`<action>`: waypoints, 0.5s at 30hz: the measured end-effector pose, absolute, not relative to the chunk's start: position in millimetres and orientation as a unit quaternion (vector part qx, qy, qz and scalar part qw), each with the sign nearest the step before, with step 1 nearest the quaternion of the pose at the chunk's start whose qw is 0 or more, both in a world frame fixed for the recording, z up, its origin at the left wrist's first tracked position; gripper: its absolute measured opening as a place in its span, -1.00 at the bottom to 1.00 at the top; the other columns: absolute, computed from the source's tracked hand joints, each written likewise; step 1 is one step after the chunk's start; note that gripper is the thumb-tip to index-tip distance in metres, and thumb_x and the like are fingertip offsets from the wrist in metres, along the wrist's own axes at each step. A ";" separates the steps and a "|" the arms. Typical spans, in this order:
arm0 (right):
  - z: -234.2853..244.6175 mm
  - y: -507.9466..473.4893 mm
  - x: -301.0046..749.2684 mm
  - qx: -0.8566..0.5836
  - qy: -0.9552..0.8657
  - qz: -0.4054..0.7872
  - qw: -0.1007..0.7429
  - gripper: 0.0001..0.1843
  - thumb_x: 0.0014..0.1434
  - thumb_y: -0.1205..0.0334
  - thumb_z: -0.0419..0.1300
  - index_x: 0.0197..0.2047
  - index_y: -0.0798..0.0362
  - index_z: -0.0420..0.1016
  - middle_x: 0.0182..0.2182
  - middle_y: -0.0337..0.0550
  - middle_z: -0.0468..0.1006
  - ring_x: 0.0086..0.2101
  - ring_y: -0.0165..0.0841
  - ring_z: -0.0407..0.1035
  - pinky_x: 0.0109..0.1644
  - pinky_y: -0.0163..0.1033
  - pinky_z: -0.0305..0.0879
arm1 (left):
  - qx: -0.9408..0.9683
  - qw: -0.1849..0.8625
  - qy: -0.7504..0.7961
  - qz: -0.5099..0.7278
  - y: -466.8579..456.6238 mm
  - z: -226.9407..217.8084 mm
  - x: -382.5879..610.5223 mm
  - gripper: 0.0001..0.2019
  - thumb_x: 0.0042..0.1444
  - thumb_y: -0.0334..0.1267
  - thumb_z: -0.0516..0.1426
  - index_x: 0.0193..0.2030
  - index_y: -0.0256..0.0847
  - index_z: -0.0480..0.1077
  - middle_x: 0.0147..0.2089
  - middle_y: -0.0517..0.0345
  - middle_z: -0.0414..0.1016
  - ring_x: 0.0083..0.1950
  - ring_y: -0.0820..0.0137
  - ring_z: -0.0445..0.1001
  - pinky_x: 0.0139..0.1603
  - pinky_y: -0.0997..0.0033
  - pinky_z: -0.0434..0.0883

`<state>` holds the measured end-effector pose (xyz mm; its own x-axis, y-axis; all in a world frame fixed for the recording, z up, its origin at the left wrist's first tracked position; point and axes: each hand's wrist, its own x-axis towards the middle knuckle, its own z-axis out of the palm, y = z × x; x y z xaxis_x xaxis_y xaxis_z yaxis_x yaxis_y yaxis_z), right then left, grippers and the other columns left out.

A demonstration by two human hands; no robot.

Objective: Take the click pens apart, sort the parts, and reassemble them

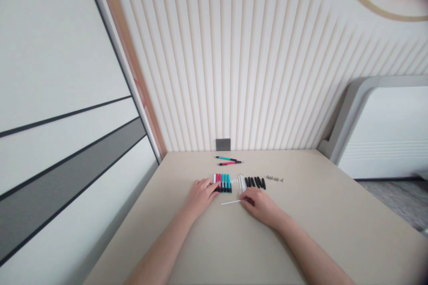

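Observation:
My left hand rests on the beige table, its fingertips on the left end of a row of pink and teal pen barrels. My right hand is closed in a pinch on the end of a thin white refill tube that lies on the table. Just beyond it are a few white tubes, a row of black pen grips and several small metal tips.
Two assembled pens, one teal and one pink, lie near the back edge. A grey wall socket sits in the ribbed wall behind. A white and grey unit stands at the right.

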<state>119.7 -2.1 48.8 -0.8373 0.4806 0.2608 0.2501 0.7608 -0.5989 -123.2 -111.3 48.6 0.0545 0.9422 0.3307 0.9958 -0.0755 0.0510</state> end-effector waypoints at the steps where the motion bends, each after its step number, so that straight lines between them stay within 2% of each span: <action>1: 48.9 -2.0 119.7 -0.200 -0.916 0.282 0.203 -0.83 0.22 0.32 0.11 -0.24 0.01 0.54 -0.32 -0.17 0.56 -0.27 -0.32 0.41 -0.15 -0.26 0.27 | -0.719 0.095 -0.674 -0.139 -110.7 48.2 -123.2 -0.75 0.26 -0.21 0.14 0.07 -0.06 0.42 -0.09 0.10 0.47 -0.07 0.29 0.45 -0.07 0.28 0.33; 6: 49.0 -1.5 119.8 -0.201 -0.916 0.285 0.199 -0.83 0.23 0.32 0.11 -0.24 0.02 0.54 -0.31 -0.16 0.57 -0.26 -0.32 0.41 -0.14 -0.26 0.27 | -0.720 0.086 -0.676 -0.131 -107.2 46.9 -123.0 -0.79 0.23 -0.25 0.18 0.01 -0.05 0.47 -0.10 0.12 0.48 -0.08 0.30 0.46 -0.09 0.30 0.33; 11: 50.7 -2.5 120.4 -0.195 -0.917 0.288 0.194 -0.82 0.25 0.30 0.09 -0.24 0.02 0.54 -0.32 -0.15 0.56 -0.26 -0.31 0.40 -0.13 -0.24 0.27 | -0.719 0.097 -0.675 -0.130 -106.2 48.5 -121.2 -0.72 0.25 -0.22 0.16 0.09 -0.03 0.43 -0.06 0.08 0.45 -0.09 0.30 0.45 -0.09 0.29 0.33; 15: 53.4 -4.0 120.2 -0.201 -0.917 0.291 0.184 -0.79 0.26 0.26 0.07 -0.24 0.02 0.54 -0.32 -0.12 0.55 -0.27 -0.29 0.39 -0.13 -0.21 0.28 | -0.730 0.094 -0.663 -0.138 -106.5 52.2 -118.9 -0.77 0.28 -0.24 0.13 0.06 -0.04 0.45 -0.06 0.07 0.45 -0.08 0.29 0.44 -0.09 0.27 0.32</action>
